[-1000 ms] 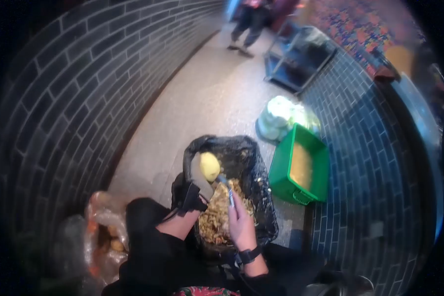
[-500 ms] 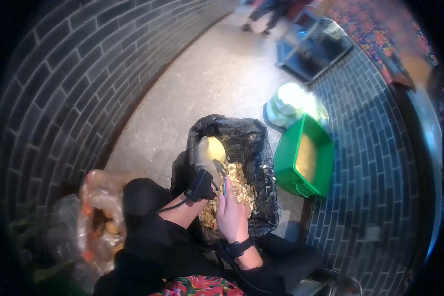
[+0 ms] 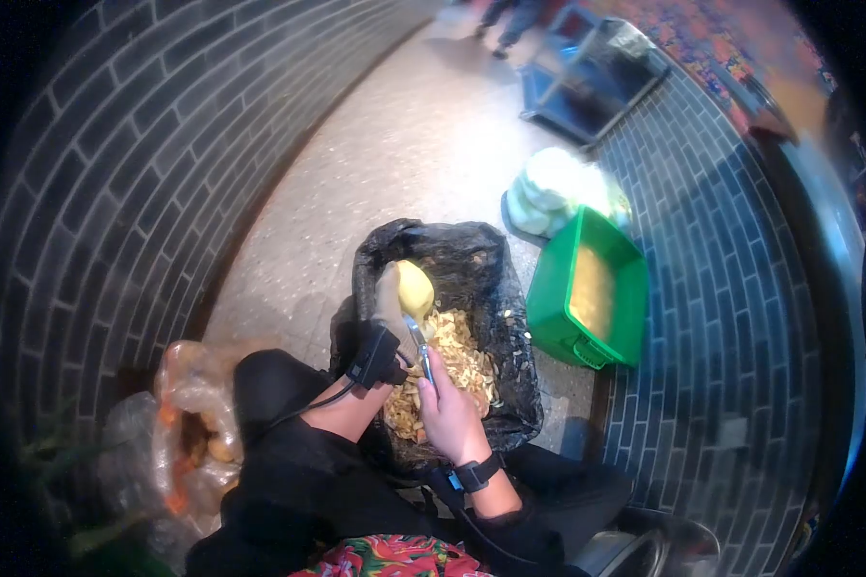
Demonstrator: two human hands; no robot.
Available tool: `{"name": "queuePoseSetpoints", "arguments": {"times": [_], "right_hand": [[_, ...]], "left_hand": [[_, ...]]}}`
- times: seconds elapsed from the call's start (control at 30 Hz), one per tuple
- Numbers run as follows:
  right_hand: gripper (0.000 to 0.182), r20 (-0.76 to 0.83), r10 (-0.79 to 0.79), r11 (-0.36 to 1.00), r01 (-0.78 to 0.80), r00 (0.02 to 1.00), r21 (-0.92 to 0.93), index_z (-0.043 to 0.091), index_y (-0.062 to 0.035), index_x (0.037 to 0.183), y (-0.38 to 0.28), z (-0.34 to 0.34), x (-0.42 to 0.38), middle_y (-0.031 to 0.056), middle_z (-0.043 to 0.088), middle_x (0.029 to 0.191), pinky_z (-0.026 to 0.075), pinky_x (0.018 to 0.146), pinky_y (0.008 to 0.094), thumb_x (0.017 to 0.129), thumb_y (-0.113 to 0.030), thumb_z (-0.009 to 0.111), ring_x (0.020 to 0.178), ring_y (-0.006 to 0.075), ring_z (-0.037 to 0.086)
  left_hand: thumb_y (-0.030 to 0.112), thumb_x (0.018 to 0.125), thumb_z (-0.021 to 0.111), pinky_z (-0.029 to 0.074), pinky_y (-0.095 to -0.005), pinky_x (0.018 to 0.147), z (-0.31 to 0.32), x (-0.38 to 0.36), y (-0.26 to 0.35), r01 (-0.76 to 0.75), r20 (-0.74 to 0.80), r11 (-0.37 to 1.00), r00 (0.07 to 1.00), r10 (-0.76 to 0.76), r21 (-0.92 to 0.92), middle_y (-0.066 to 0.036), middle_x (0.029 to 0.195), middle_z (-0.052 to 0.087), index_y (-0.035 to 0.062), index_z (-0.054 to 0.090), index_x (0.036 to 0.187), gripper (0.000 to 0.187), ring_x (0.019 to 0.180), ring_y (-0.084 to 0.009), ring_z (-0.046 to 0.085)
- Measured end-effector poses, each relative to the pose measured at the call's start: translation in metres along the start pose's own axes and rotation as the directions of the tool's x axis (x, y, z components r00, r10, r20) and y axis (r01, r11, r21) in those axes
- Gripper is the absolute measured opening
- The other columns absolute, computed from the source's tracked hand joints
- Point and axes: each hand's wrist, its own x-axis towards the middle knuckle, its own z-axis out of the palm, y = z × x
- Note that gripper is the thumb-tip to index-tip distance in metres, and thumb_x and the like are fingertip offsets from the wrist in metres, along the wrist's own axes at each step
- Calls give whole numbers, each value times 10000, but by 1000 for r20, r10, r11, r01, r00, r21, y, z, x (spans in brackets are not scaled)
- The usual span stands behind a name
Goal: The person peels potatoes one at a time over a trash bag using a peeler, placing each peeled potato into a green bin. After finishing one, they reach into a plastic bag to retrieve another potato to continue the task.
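My left hand (image 3: 388, 310), in a greyish glove with a black device strapped at the wrist, is closed round a peeled yellow potato (image 3: 415, 287). In my right hand (image 3: 450, 415) is a peeler (image 3: 420, 347), its head close to the lower end of the potato. The right wrist wears a black band. Both hands are over a bin lined with a black plastic bag (image 3: 471, 252). Pale and brown peelings (image 3: 460, 351) are heaped inside it, below the hands.
A green tub (image 3: 555, 298) with yellowish contents stands to the right, beside bagged pale-green produce (image 3: 548, 192). A clear plastic bag (image 3: 178, 385) of potatoes sits at left. Farther off are a cart (image 3: 592, 82) and a person's legs (image 3: 510, 21). Brick walls flank the floor.
The peeler and right hand have shifted slightly left, with the peeler now more tilted. My left hand still grips the potato. The whole view has shifted a little.
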Motion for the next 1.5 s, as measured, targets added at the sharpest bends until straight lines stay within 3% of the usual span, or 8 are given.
{"name": "queuePoseSetpoints", "arguments": {"times": [0.2, 0.27, 0.4, 0.53, 0.7, 0.9, 1.27, 1.5], "right_hand": [[445, -232, -41, 972, 92, 972, 216, 469, -97, 1435, 0, -11, -5, 227, 655, 872, 492, 706, 306, 996, -156, 511, 758, 126, 635], [459, -261, -1, 995, 28, 965, 99, 463, -177, 1449, 1, -20, -3, 191, 599, 725, 495, 637, 400, 992, -179, 513, 623, 280, 604], [412, -208, 58, 997, -45, 976, 68, 483, -90, 1415, -13, -34, 6, 203, 619, 751, 493, 655, 336, 1012, -177, 479, 648, 170, 616], [411, -264, 40, 998, -27, 964, 52, 473, -107, 1427, -19, -28, 15, 206, 597, 705, 478, 614, 348, 1026, -194, 447, 588, 214, 598], [462, -262, -116, 981, 69, 958, -182, 391, -128, 1475, -4, -4, 21, 310, 632, 846, 488, 660, 497, 1017, -174, 435, 810, 462, 646], [483, -86, -9, 998, 3, 996, -69, 387, -126, 1481, -23, 13, 3, 257, 574, 649, 474, 578, 448, 1006, -180, 457, 604, 400, 631], [452, -242, -9, 997, 28, 970, 75, 442, -142, 1452, -21, -18, -2, 233, 628, 780, 491, 629, 372, 1001, -171, 463, 631, 270, 635], [470, -240, -7, 994, -21, 971, -112, 398, -139, 1472, -16, -20, 18, 281, 616, 757, 486, 611, 442, 1008, -180, 453, 664, 394, 661]], "left_hand": [[475, 1011, 376, 558, -340, 571, 30, -7, 24, 110, 20, 974, 994, -109, -198, -154, 825, 698, 70, 596, 1048, 462, 629, -253, 658], [479, 1011, 353, 552, -327, 550, 27, -6, 22, 61, 53, 979, 997, -51, -193, -167, 808, 701, 77, 596, 1045, 470, 602, -258, 657], [456, 1014, 346, 558, -338, 556, 29, -8, 24, 104, 96, 973, 992, -86, -204, -166, 811, 703, 69, 595, 1030, 460, 603, -252, 660], [395, 1013, 422, 549, -303, 601, 36, -14, 26, -26, -71, 987, 997, 15, -161, -126, 814, 692, 61, 627, 1005, 392, 657, -207, 659], [445, 908, 608, 500, -278, 617, 38, -42, 47, -32, -158, 999, 987, 33, 4, -35, 792, 659, 57, 672, 938, 395, 664, -136, 626], [495, 928, 564, 503, -283, 589, 30, -43, 62, 48, -199, 962, 980, 7, 269, -38, 771, 645, 81, 632, 947, 420, 639, -162, 625], [543, 985, 351, 541, -339, 598, 21, 3, 26, 110, -42, 971, 992, -122, -211, -94, 809, 685, 91, 621, 999, 527, 644, -217, 645], [492, 934, 556, 520, -295, 628, 35, -25, 36, -31, -87, 983, 996, 15, -179, -29, 789, 661, 105, 638, 975, 398, 682, -147, 641]]}}
